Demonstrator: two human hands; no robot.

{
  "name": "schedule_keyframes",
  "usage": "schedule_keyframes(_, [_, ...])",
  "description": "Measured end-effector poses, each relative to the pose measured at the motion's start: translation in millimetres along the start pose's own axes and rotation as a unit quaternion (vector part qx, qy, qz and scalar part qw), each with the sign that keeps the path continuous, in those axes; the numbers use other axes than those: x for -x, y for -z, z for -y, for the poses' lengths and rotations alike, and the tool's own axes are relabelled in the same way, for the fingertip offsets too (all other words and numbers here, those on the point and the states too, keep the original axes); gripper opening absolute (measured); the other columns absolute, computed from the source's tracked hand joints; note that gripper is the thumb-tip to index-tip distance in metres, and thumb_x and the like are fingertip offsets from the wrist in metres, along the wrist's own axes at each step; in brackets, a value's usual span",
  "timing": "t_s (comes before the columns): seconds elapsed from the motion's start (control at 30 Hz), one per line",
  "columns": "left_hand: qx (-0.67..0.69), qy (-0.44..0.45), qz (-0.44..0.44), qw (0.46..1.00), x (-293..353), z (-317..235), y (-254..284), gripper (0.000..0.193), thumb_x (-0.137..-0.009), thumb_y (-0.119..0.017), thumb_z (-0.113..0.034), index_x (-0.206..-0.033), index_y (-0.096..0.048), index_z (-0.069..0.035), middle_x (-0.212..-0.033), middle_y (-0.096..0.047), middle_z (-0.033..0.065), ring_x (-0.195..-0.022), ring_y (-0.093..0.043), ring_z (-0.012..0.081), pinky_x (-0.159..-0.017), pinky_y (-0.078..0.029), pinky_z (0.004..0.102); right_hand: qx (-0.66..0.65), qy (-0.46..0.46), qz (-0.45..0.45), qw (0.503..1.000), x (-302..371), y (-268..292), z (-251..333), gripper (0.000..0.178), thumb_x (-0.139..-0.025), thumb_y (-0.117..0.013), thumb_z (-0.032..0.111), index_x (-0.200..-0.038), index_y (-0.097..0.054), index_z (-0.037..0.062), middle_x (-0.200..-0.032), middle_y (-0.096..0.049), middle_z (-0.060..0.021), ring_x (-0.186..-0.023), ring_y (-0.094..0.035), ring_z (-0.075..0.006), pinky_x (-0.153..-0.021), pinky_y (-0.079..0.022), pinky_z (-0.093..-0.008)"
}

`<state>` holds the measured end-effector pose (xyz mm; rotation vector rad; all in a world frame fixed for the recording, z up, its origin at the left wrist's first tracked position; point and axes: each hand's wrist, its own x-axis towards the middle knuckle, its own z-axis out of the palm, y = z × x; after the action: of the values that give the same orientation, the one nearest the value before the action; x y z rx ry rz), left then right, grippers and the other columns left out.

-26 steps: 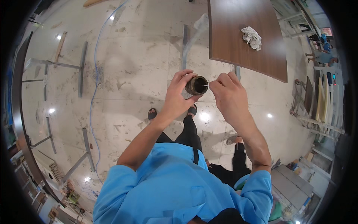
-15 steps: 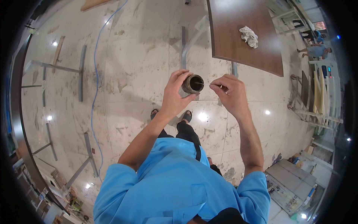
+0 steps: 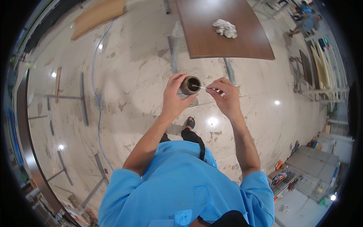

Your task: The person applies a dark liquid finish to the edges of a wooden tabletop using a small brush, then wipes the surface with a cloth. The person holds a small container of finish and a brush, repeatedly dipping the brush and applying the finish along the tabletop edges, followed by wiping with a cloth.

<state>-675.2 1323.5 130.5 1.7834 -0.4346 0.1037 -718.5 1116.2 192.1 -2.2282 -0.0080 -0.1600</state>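
Note:
My left hand [image 3: 174, 97] is wrapped round a small jar [image 3: 184, 86] with a stained, brownish rim. The jar's mouth faces up toward me, and its inside looks dark. Between the thumb and fingers of my right hand [image 3: 227, 97] is a thin, pale stick [image 3: 202, 87]. Its far end reaches into the jar's mouth; the tip is too small to make out. Beyond my hands lies a brown wood-grain board [image 3: 211, 45], with a crumpled white cloth [image 3: 225, 28] on top.
Grey metal legs [image 3: 229, 70] support the board. A blue hose or cable [image 3: 94, 72] runs along the stained tile floor at left, near metal frames [image 3: 84, 99]. At right stand a rack of panels [image 3: 319, 66] and a grey bench [image 3: 314, 166]. People [image 3: 308, 22] are at the far right.
The view has shifted, so the board and cloth now appear farther left and higher. More of the stick shows between the jar and my right hand. Both hands keep their grips.

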Motion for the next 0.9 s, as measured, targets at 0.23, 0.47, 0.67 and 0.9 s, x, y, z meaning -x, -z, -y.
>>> schedule_keyframes(0.23, [-0.066,-0.015,0.04,0.997,-9.2,-5.5,-47.9,0.064,-0.073,-0.09,-0.009,-0.13,-0.063,-0.001,-0.137,-0.058,0.0129,-0.122,-0.063,0.026,-0.099,-0.054,0.0359,-0.05,0.042,-0.103,0.993,15.2,9.2,-56.7,0.018,-0.083,-0.076,-0.009,-0.097,-0.076,0.0036,-0.087,-0.072,-0.0092,-0.08,-0.068,-0.0209,-0.069,-0.054,-0.0306])
schedule_keyframes(0.47, [0.008,0.032,0.064,0.997,-20.8,-8.8,-106.3,0.065,-0.071,-0.09,-0.008,-0.129,-0.063,-0.001,-0.136,-0.058,0.015,-0.124,-0.06,0.0304,-0.101,-0.052,0.0394,-0.013,0.054,-0.156,0.986,26.5,39.5,-96.3,0.02,-0.08,-0.074,-0.005,-0.095,-0.073,0.0067,-0.087,-0.066,-0.0097,-0.085,-0.064,-0.0307,-0.071,-0.053,-0.0398])
schedule_keyframes(0.67, [0.007,0.016,0.07,0.997,-15.3,-3.8,-123.9,0.065,-0.071,-0.09,-0.008,-0.13,-0.062,-0.001,-0.136,-0.058,0.0131,-0.123,-0.06,0.029,-0.102,-0.052,0.0378,0.076,0.086,-0.167,0.979,29.0,62.6,-106.4,0.02,-0.08,-0.075,-0.007,-0.095,-0.075,0.0061,-0.09,-0.07,-0.008,-0.085,-0.066,-0.0274,-0.071,-0.053,-0.0378])
schedule_keyframes(0.9, [-0.01,0.009,0.076,0.997,-16.5,9.3,-134.8,0.067,-0.074,-0.088,0.0,-0.134,-0.059,0.004,-0.139,-0.053,0.0121,-0.124,-0.06,0.0217,-0.104,-0.054,0.034,-0.103,0.012,-0.137,0.985,29.9,42.7,-137.7,0.011,-0.087,-0.075,-0.004,-0.097,-0.074,0.0023,-0.091,-0.071,-0.0069,-0.079,-0.065,-0.0176,-0.068,-0.053,-0.0308])
